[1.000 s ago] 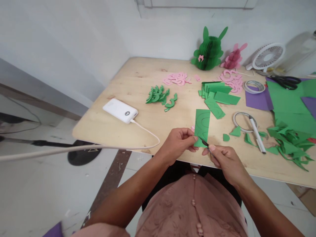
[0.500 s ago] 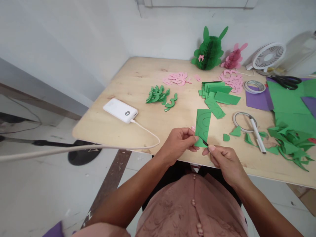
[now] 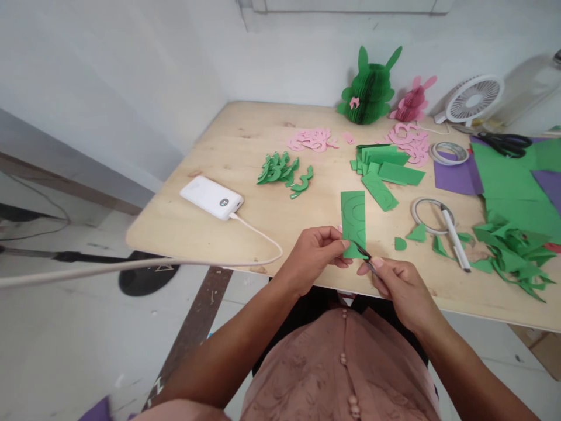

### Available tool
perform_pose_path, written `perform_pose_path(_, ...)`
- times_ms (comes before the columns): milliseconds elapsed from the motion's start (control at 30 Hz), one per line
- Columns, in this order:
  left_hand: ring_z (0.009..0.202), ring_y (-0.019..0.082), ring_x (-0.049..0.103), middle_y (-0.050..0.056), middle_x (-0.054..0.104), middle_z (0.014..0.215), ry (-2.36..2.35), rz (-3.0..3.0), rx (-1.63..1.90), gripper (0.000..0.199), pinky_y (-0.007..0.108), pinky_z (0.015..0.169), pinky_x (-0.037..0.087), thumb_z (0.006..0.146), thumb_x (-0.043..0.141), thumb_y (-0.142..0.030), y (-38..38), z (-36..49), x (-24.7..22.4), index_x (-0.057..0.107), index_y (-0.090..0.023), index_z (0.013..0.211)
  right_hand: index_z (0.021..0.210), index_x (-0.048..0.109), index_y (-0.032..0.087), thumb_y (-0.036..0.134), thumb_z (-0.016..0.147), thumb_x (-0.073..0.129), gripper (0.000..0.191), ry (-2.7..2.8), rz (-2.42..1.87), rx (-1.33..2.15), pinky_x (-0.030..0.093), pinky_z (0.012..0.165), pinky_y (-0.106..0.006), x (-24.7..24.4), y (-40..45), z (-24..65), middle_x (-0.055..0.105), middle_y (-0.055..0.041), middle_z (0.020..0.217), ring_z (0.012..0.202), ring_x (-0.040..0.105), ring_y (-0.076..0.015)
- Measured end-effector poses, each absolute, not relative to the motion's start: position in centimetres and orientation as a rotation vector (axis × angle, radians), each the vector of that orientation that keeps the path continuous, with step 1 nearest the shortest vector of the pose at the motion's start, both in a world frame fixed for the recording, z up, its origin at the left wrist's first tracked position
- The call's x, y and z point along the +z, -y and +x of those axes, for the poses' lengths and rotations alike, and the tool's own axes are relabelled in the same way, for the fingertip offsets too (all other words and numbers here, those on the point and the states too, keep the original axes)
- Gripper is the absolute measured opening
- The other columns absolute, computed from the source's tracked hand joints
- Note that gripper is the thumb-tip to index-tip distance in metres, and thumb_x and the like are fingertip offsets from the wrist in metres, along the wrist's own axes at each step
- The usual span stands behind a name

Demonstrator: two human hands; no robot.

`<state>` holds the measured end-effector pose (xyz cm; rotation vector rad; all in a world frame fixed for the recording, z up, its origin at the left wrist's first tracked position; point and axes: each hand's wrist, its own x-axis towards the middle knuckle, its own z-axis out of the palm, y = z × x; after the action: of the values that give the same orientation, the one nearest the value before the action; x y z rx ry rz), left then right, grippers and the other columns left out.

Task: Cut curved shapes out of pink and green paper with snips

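Near the table's front edge, my left hand (image 3: 322,251) pinches the lower left side of a green paper strip (image 3: 354,213) with curved outlines drawn on it. My right hand (image 3: 401,286) is closed on a pair of dark scissors (image 3: 364,254). The scissors' blades are parted and meet the strip's lower right edge, close to my left fingertips. My right fingers hide most of the handles. Beyond the strip lie more green paper strips (image 3: 390,165), and a pile of cut green curved pieces (image 3: 277,168) rests farther left.
A white power bank (image 3: 211,197) with its cable (image 3: 258,229) lies left. Green scraps (image 3: 517,257), a marker (image 3: 456,241) and tape rolls (image 3: 449,153) are right. Behind stand a green paper rabbit (image 3: 370,93), a pink one (image 3: 411,105) and a white fan (image 3: 475,99). Black-handled scissors (image 3: 508,144) lie back right.
The green strip has turned slightly and shifted left in my left hand. The scissors' blades have opened wider at its lower edge. The whole view has drifted a little.
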<state>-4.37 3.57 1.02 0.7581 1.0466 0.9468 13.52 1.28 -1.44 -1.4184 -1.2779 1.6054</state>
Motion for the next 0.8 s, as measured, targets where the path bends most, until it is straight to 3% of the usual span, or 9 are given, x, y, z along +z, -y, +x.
perform_pose_path(333,0.058,0.013,0.064,0.0,0.065,0.063,-1.053,0.672,0.995,0.023,0.027,0.064,0.052,0.066,0.073,-0.03,-3.5,-4.6,0.5,0.057,-0.014,0.067,0.076,0.068,0.012,0.053,0.085,0.053,0.045,1.233,-1.366,1.685,0.012,0.046,-0.027,-1.3,-1.0,14.3,0.026,0.0073,0.047,0.046,0.019,-0.0086)
perform_pose_path(567,0.055,0.012,0.063,0.0,0.064,0.062,-1.023,0.615,1.022,0.024,0.026,0.062,0.051,0.064,0.075,-0.031,-3.1,-4.3,0.2,0.058,-0.014,0.066,0.083,0.07,0.013,0.051,0.072,0.069,0.039,0.974,-1.437,1.527,0.008,0.044,-0.025,-1.1,-1.1,14.8,0.023,0.0087,0.048,0.045,0.016,-0.0072)
perform_pose_path(667,0.056,0.012,0.062,0.0,0.065,0.061,-0.995,0.618,1.005,0.025,0.025,0.061,0.051,0.064,0.075,-0.032,-2.8,-3.8,0.0,0.058,-0.014,0.066,0.086,0.072,0.015,0.046,0.067,0.074,0.036,0.949,-1.469,1.456,0.01,0.042,-0.023,-1.0,-1.6,14.1,0.033,0.0072,0.05,0.044,0.019,-0.0063)
perform_pose_path(800,0.057,0.012,0.062,0.001,0.064,0.063,-0.966,0.621,0.978,0.025,0.026,0.063,0.051,0.065,0.075,-0.033,-2.3,-3.3,-0.4,0.059,-0.014,0.068,0.075,0.071,0.016,0.044,0.063,0.076,0.031,1.004,-1.459,1.414,0.017,0.042,-0.023,-1.1,-2.1,13.0,0.044,0.0046,0.054,0.045,0.025,-0.0068)
